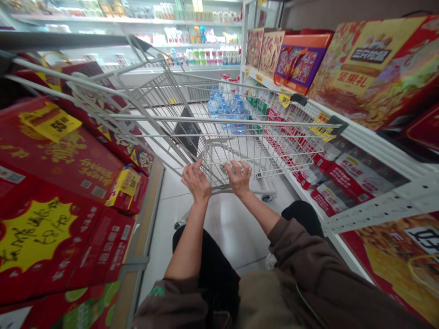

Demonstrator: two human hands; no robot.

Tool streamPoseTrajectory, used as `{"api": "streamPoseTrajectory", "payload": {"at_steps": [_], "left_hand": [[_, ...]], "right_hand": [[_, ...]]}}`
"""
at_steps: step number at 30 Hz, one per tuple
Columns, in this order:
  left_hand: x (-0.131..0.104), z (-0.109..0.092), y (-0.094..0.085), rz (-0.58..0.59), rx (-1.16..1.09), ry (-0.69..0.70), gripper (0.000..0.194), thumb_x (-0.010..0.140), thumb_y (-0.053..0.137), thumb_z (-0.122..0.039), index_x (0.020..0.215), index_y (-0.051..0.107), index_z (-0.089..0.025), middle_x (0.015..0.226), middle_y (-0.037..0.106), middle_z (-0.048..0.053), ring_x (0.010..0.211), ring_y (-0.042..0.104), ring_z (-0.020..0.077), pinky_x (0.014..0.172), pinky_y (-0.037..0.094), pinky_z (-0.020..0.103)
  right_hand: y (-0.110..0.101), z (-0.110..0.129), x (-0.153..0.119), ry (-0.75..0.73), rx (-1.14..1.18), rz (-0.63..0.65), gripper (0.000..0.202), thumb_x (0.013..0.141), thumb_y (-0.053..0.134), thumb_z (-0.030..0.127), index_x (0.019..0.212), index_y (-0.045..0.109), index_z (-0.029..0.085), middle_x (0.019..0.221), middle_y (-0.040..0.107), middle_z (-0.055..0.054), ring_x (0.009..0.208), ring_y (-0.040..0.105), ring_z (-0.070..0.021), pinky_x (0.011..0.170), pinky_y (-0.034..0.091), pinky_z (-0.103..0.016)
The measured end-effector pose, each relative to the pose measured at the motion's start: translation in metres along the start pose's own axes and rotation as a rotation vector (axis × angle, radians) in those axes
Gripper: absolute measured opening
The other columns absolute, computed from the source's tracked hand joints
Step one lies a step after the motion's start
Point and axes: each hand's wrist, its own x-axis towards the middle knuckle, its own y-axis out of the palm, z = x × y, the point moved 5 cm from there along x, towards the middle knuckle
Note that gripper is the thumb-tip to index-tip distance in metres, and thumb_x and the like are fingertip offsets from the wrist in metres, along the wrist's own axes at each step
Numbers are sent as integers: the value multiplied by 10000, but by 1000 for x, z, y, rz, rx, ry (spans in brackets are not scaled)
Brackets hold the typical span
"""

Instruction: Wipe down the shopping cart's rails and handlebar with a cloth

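A grey wire shopping cart (212, 119) stands in the aisle right in front of me, its side turned to me. My left hand (197, 180) is at a lower frame bar of the cart, with its fingers curled around the metal. Beside it, my right hand (239, 177) is closed on a small crumpled whitish cloth (225, 167), pressed against the cart's lower wires. Most of the cloth is hidden under the fingers. A dark sign plate (188, 131) is fixed to the basket's wires.
Stacked red gift boxes (61, 151) flank me on the left. A white shelf (363, 155) with boxes and packed bottles runs close on the right. Large blue water bottles (228, 109) stand on the floor beyond the cart, before a lit refrigerated display (137, 27).
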Motion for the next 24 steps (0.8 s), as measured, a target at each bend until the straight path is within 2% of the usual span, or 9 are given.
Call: {"api": "streamPoseTrajectory", "payload": {"at_steps": [4,7,9,12,15,17,20,22,24], "left_hand": [[-1,3,-2,50,-18,36,743,1031,49,-535,1377,613,-199,1299,625,147,1322,442,290,1135,267,469],[14,15,-18,-35,5,65,791,1002,84,-621,1341,651,-184,1293,569,185,1300,433,318,1145,261,501],[33,24,-39,-198,15,32,845,975,69,-680,1335,655,-189,1333,502,191,1341,393,327,1172,237,515],[68,27,-70,-404,-81,47,824,965,82,-717,1368,616,-236,1387,435,149,1384,374,303,1204,232,508],[97,21,-89,-471,-244,145,765,982,119,-700,1395,570,-241,1430,385,140,1420,372,283,1214,270,483],[108,19,-94,-459,-344,191,743,987,140,-694,1430,520,-234,1444,369,147,1367,450,274,1156,374,455],[112,24,-94,-405,-463,195,740,973,173,-720,1460,460,-243,1440,360,152,1075,627,214,934,532,386],[111,28,-94,-384,-502,188,738,963,203,-736,1457,441,-241,1435,351,158,910,650,170,844,557,368],[110,30,-95,-384,-540,172,716,965,224,-729,1462,399,-245,1453,328,167,836,649,146,817,566,369]], "right_hand": [[6,2,-24,-131,-11,104,204,993,585,225,1088,747,304,1198,730,-70,1166,545,-236,987,404,-447],[1,6,-41,-237,-54,65,173,964,630,207,1054,751,291,1166,739,-58,1136,551,-232,946,427,-413],[-12,21,-26,-282,-46,-64,198,965,628,204,1087,742,311,1182,733,-41,1155,544,-235,951,426,-410],[-34,70,32,-372,12,-199,240,990,596,236,1169,708,351,1260,706,-18,1218,526,-244,1014,411,-445],[-46,125,99,-437,46,-125,314,1022,529,261,1307,627,348,1405,630,-40,1321,477,-272,1088,382,-511],[-50,146,122,-413,31,-98,336,1030,497,252,1346,593,316,1457,591,-66,1353,456,-293,1098,378,-549],[-49,152,111,-418,-35,-95,295,1034,466,217,1270,634,272,1401,630,-75,1286,509,-282,1040,432,-529],[-49,147,93,-446,-74,-89,252,1029,470,201,1153,682,253,1301,684,-59,1185,556,-261,966,475,-486],[-54,146,87,-444,-92,-93,227,1026,483,213,1086,699,244,1252,702,-55,1136,563,-260,928,490,-473]]}}
